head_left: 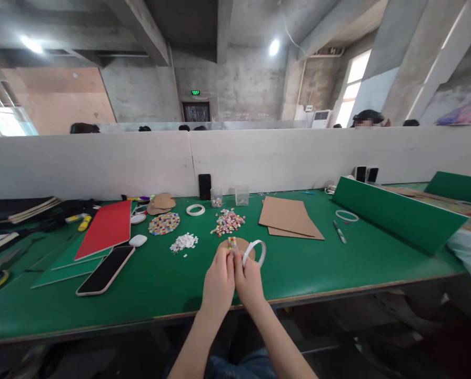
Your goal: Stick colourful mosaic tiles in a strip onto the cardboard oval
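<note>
My left hand [218,276] is closed, its thumb and fingers pinched at the near end of a short strip of coloured mosaic tiles [231,241]. Against it, my right hand [251,284] is closed too, with a roll of white tape [264,253] hooked at its fingers. The fingertips of both hands meet at the strip. Behind and below them shows a round cardboard disc [223,244]; whether it is held or lies on the table is hidden. Beyond the hands lie a pile of coloured tile pieces [229,221] and a heap of white paper scraps [184,242].
A mosaic-covered disc [164,223], a red board [106,227] and a phone [106,269] lie left. Cardboard sheets [288,217], a marker pen [339,232] and an upright green board [397,213] stand or lie right. A white partition [140,163] closes the table's back.
</note>
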A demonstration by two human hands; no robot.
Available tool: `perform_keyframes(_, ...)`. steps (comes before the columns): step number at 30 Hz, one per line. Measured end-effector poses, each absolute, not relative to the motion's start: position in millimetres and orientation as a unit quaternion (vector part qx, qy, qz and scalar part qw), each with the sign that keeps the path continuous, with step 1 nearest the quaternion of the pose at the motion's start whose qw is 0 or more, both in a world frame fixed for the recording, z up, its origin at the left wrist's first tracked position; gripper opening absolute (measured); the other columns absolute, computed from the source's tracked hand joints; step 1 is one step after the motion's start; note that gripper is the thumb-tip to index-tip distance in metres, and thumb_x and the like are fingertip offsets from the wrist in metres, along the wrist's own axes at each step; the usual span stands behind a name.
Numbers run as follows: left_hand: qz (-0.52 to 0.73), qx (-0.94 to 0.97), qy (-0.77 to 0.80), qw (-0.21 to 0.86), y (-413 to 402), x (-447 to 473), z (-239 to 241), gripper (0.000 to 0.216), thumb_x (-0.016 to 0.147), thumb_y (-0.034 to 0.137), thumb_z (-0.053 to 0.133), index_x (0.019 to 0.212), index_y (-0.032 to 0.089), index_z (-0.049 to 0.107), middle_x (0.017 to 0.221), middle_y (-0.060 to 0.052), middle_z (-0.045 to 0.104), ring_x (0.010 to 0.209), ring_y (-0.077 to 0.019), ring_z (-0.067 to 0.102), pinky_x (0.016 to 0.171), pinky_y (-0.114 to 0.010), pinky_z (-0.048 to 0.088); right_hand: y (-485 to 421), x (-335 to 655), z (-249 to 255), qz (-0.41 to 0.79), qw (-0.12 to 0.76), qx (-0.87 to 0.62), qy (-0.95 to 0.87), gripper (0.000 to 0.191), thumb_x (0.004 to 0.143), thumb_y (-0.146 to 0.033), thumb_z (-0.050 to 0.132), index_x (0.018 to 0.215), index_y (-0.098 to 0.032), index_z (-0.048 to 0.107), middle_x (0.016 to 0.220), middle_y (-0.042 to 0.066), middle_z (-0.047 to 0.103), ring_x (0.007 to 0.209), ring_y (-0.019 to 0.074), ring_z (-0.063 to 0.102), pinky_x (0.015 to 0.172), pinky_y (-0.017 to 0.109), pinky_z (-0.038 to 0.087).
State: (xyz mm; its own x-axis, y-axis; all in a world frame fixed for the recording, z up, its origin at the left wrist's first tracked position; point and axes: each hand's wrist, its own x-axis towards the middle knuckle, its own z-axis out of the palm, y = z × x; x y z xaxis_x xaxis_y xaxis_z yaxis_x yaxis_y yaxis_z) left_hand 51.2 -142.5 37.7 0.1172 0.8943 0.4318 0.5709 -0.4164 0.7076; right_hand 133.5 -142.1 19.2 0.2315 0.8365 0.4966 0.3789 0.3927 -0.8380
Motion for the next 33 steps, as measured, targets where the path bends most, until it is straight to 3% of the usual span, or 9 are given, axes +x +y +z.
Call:
perform_keyframes(8,0.358,0.776,0.499,0.143,-119.2,42.4,44.0,0.022,0.092,0.025,0.027,0.074,0.023,0.038,0.076,-0.003,0.052,0.069,-0.0194,0.055,0.060,-0.028,0.039,-119.9,139.7,19.5,0.187,0.567,-0.485,-0.639,0.042,0.093,-0.040,0.032,0.075,-0.018,0.062,0.063,0.005,0.060,0.059,0.0192,0.057,0.059,0.028,0.040)
perform_keyframes(12,0.333,0.779,0.516,0.126,-102.4,42.3,43.2,0.023,0.091,0.019,0.027,0.070,0.023,0.036,0.072,-0.003,0.051,0.066,-0.0193,0.054,0.060,-0.028,0.037,-102.1,141.2,14.5,0.178,0.564,-0.492,-0.639,0.045,0.092,-0.044,0.033,0.063,-0.019,0.057,0.055,0.004,0.057,0.054,0.0193,0.056,0.053,0.028,0.039)
perform_keyframes(19,0.308,0.791,0.511,0.136,-55.1,51.6,35.5,0.023,0.089,0.014,0.037,0.068,0.020,0.044,0.070,-0.003,0.056,0.069,-0.0188,0.057,0.063,-0.027,0.039,-64.3,150.3,0.9,0.196,0.550,-0.523,-0.621,0.048,0.093,-0.042,0.031,0.060,-0.017,0.056,0.056,0.005,0.058,0.054,0.0188,0.056,0.050,0.028,0.037)
perform_keyframes(22,0.317,0.780,0.519,0.147,-37.8,52.8,31.2,0.024,0.092,0.016,0.035,0.074,0.018,0.050,0.075,-0.004,0.058,0.074,-0.0187,0.058,0.067,-0.028,0.041,-43.1,155.4,-2.1,0.228,0.529,-0.525,-0.626,0.041,0.095,-0.038,0.036,0.070,-0.016,0.060,0.064,0.003,0.062,0.061,0.0170,0.059,0.058,0.029,0.045)
perform_keyframes(24,0.325,0.771,0.525,0.157,-26.5,52.3,28.3,0.024,0.094,0.020,0.034,0.080,0.016,0.053,0.079,-0.004,0.059,0.077,-0.0172,0.059,0.070,-0.030,0.044,-26.2,156.8,-3.4,0.252,0.515,-0.525,-0.629,0.025,0.092,-0.035,0.047,0.090,-0.014,0.061,0.083,0.003,0.064,0.071,0.0144,0.061,0.066,0.032,0.050)
perform_keyframes(27,0.331,0.755,0.537,0.177,-8.0,51.6,22.0,0.021,0.094,0.027,0.042,0.091,0.013,0.056,0.086,-0.003,0.060,0.077,-0.0150,0.059,0.072,-0.033,0.048,-0.8,156.0,-6.0,0.280,0.502,-0.521,-0.631,0.025,0.090,-0.031,0.053,0.109,-0.015,0.057,0.107,0.006,0.060,0.087,0.0181,0.061,0.075,0.037,0.052)
perform_keyframes(33,0.319,0.743,0.544,0.223,26.2,47.8,1.3,0.023,0.090,0.033,0.051,0.096,0.012,0.058,0.089,-0.004,0.061,0.075,-0.0143,0.060,0.070,-0.033,0.051,28.7,152.0,-23.0,0.317,0.507,-0.506,-0.622,0.027,0.090,-0.029,0.053,0.114,-0.017,0.055,0.115,0.008,0.057,0.094,0.0202,0.060,0.079,0.040,0.051)
